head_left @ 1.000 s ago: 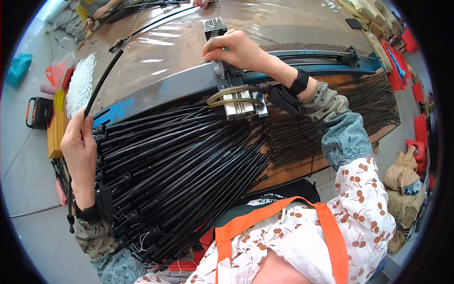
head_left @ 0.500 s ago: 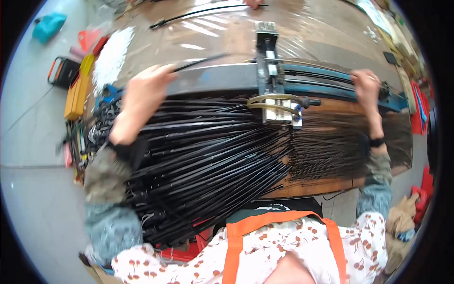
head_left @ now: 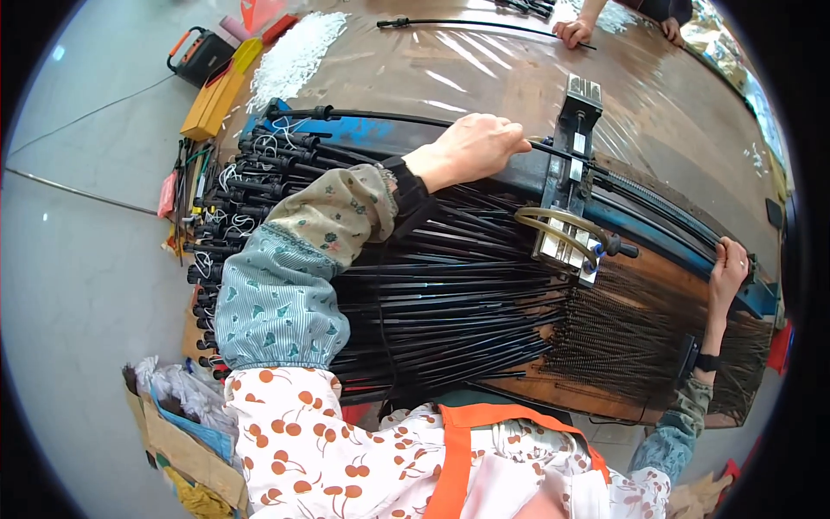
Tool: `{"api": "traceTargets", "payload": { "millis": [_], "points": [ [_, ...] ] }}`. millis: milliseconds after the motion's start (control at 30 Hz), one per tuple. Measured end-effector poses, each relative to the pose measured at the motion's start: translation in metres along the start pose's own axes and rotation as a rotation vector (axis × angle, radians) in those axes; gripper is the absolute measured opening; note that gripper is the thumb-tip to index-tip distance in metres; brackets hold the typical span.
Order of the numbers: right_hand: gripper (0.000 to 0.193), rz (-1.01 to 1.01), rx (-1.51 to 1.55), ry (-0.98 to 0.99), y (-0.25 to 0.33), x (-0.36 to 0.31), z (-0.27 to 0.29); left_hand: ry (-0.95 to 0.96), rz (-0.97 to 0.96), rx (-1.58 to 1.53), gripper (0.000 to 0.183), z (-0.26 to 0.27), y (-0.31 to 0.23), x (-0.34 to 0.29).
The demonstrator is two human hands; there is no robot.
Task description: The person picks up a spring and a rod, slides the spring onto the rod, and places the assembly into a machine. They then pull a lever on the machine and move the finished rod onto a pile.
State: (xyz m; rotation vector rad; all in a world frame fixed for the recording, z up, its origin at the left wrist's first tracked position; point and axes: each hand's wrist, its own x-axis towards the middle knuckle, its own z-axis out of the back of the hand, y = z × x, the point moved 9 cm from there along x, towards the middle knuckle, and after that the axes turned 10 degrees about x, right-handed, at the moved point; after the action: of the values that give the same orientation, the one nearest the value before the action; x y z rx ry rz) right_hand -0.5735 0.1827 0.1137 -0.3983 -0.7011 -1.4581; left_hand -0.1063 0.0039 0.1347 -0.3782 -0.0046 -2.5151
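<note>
My left hand (head_left: 475, 151) is closed around a long black tube (head_left: 380, 115) with a collar at its left end. The tube lies along the blue metal rail (head_left: 372, 130), and its right part passes under a clamp fixture (head_left: 566, 173) with a yellowish hose. Right of the fixture, a long coil spring (head_left: 653, 197) runs in line with it. At the rail's right end my right hand (head_left: 729, 270) has its fingers curled together; what they pinch is hidden. Below the rail lie many similar black tubes (head_left: 450, 290), corded ends leftward, and a bed of thin coil springs (head_left: 622, 337).
Across the brown table (head_left: 415, 69), a co-worker's hand (head_left: 573, 35) holds another black tube (head_left: 484, 25). A pile of small white pieces (head_left: 298, 56) sits at the far left. A yellow box (head_left: 212, 108) and a black case (head_left: 201, 60) stand beyond the left edge.
My left hand has moved right toward the fixture, and the tube in it now lies along the rail. My right hand stays near the rail's right end. The whole view has shifted.
</note>
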Motion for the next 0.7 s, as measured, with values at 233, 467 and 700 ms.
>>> {"api": "traceTargets", "payload": {
  "millis": [233, 467, 700],
  "points": [
    [0.031, 0.151, 0.023, 0.020, 0.165, 0.029, -0.001, -0.084, 0.039, 0.072, 0.022, -0.006, 0.004, 0.005],
    [0.026, 0.122, 0.249, 0.088, 0.210, -0.012, -0.006, 0.028, 0.120, 0.107, 0.023, -0.010, -0.001, 0.016],
    [0.029, 0.078, 0.368, 0.140, 0.230, -0.014, -0.033, 0.099, 0.143, 0.079, 0.024, -0.017, 0.000, 0.010]
  ]
}}
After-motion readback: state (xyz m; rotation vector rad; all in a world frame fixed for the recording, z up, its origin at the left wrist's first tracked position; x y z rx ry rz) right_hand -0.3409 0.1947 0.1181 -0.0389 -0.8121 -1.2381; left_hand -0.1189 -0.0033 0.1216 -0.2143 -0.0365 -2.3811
